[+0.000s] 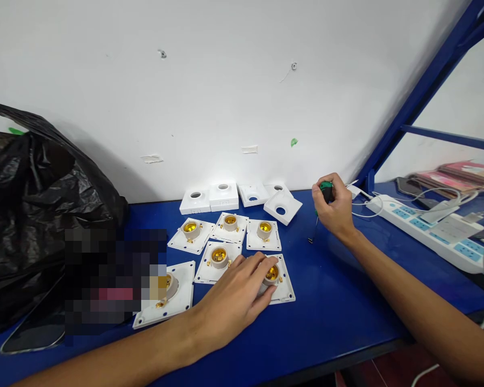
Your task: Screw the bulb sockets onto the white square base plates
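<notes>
My left hand point(242, 290) is closed round the ceramic socket of a lamp holder point(286, 279), a white square base plate with a brass-coloured threaded inside. Its fingers cover the left part of that plate. Raised over the table to the right, my right hand point(334, 207) grips a screwdriver point(326, 189) by its green and black handle. The shaft points down, and something small and dark sits at its tip. More lamp holders point(219, 259) lie face up just beyond and to the left of my left hand. One larger-looking lamp holder point(177, 301) rests beside my left forearm.
White square covers point(196, 201) with round holes stand along the wall. A black plastic bag point(44, 177) fills the left side, near a blurred-out patch. At right lie a power strip point(431, 231) with cables and a phone point(409, 186). A blue frame point(419, 102) slants above the blue table point(322, 317).
</notes>
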`<state>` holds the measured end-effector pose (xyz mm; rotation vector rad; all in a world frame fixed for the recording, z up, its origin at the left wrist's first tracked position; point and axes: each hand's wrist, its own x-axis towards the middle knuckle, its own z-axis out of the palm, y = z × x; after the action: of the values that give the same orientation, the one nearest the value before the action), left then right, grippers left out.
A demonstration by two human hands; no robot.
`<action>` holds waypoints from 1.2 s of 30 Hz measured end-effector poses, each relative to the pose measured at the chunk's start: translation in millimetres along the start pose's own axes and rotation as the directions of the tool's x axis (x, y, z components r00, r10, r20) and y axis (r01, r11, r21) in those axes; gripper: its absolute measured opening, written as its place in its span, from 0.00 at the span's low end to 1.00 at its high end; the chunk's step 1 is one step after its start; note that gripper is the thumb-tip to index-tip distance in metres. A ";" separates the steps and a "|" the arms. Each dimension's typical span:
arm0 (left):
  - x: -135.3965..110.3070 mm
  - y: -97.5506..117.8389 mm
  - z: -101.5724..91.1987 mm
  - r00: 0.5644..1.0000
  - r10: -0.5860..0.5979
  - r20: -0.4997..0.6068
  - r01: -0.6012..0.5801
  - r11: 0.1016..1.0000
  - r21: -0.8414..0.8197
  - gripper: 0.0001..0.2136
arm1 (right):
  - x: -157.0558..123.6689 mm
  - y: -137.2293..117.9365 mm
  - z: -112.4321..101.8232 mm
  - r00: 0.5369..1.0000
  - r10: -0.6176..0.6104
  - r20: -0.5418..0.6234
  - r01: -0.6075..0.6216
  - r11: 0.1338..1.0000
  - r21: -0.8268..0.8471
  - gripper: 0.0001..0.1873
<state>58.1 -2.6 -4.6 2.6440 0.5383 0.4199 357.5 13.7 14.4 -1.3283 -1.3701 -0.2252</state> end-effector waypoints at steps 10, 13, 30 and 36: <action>-0.1 1.5 -5.2 0.995 -0.092 -0.047 0.085 0.988 -0.131 0.17 | 6.1 -16.5 -1.1 0.974 0.020 -0.227 0.028 0.978 0.208 0.09; 0.8 1.0 -5.0 0.995 -0.091 -0.037 0.085 0.986 -0.147 0.13 | 5.2 -35.3 -1.6 0.957 0.037 -0.286 0.051 0.954 0.295 0.08; -0.9 -6.4 2.5 0.999 0.017 -0.032 -0.020 0.994 -0.104 0.16 | -43.6 -93.3 18.7 0.983 0.029 -0.179 0.071 0.847 0.528 0.07; 0.5 -4.2 1.5 1.000 0.010 -0.023 -0.013 0.995 -0.097 0.14 | -54.0 -92.4 21.0 0.990 -0.009 -0.141 0.084 0.839 0.537 0.07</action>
<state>57.9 0.7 -7.7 2.5533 0.4971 0.4681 258.3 -31.5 15.1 -0.7876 -1.2302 0.0470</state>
